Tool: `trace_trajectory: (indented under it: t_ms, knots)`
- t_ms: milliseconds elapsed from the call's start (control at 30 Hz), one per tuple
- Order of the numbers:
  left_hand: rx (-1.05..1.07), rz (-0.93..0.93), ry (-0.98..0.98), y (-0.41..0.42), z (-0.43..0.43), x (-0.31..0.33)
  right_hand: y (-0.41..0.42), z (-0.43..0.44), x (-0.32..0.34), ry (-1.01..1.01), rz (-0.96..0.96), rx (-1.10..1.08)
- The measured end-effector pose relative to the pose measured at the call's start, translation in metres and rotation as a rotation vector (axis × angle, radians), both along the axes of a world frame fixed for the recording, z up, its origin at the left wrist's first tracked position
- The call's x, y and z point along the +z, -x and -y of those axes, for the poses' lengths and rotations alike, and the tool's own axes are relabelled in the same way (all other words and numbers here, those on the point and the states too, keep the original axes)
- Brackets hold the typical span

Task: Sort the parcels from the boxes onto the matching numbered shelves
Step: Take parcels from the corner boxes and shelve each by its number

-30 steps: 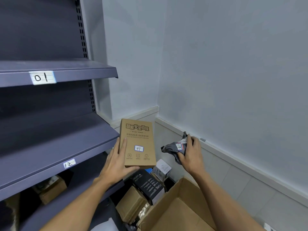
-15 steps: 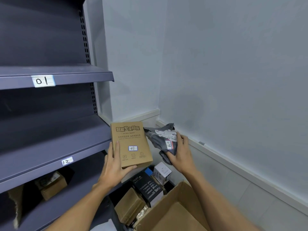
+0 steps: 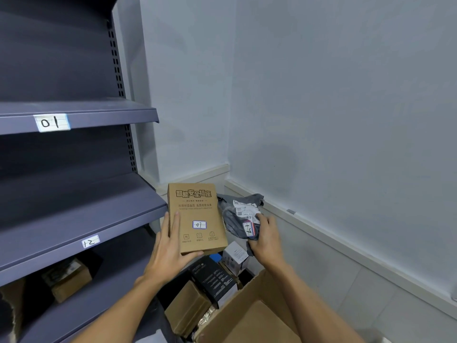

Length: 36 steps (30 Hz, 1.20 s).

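My left hand (image 3: 170,251) holds a flat brown cardboard parcel (image 3: 197,214) upright, its small sticker reading 07. My right hand (image 3: 265,240) grips a crumpled grey plastic mailer (image 3: 237,216) with a white shipping label and a small sticker reading 17. Both parcels are side by side in front of me, just right of the dark shelf unit. The shelf edge labelled 01 (image 3: 52,122) is at upper left. Below it, the shelf labelled 12 (image 3: 90,241) ends close to the brown parcel.
An open cardboard box (image 3: 249,318) on the floor below holds a black box (image 3: 212,280), a white box (image 3: 235,256) and brown boxes (image 3: 188,308). A brown parcel (image 3: 66,278) sits on the shelf under 12. Pale walls meet in the corner ahead.
Both hands have drawn the two parcels together. The grey mailer moved left toward the brown parcel and turned so its labels face me. The view has shifted slightly right.
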<state>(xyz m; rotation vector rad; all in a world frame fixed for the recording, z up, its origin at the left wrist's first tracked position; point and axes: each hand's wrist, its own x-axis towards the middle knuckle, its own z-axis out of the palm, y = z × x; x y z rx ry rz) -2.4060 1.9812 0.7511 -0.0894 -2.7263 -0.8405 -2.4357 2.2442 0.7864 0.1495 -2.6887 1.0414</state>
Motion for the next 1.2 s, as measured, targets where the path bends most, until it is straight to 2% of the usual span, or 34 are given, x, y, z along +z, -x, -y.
trace_trajectory:
  t_ms: [267, 467, 933, 1200]
  knots:
    - [-0.002, -0.015, 0.011, -0.002, -0.007, 0.003, 0.002, -0.013, -0.005, 0.015, -0.016, -0.004]
    - [0.005, -0.002, 0.0, -0.005, -0.01, 0.007, -0.003, -0.015, -0.006, 0.026, 0.03, 0.084]
    - [0.028, -0.01, 0.083, -0.011, 0.002, 0.02, 0.006, -0.019, 0.0, -0.062, 0.036, 0.173]
    - [0.111, -0.025, 0.101, -0.021, 0.015, 0.031, 0.021, -0.006, 0.005, -0.102, -0.007, 0.251]
